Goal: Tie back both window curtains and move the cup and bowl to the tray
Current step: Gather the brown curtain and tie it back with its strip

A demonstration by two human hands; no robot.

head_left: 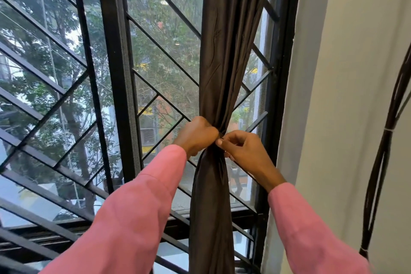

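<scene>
A dark brown curtain [224, 55] hangs at the right side of the window, gathered into a narrow bundle at its waist. My left hand [196, 134] is closed around the gathered cloth from the left. My right hand [242, 150] pinches at the same waist from the right, fingertips touching the left hand. A thin dark tie seems to sit between the fingers, mostly hidden. Both sleeves are pink. No cup, bowl, tray or second curtain is in view.
The window has a black frame [117, 69] and a black diagonal metal grille [55, 87], with trees outside. A white wall [347, 95] stands to the right, and a bundle of dark cables [382, 158] hangs along it.
</scene>
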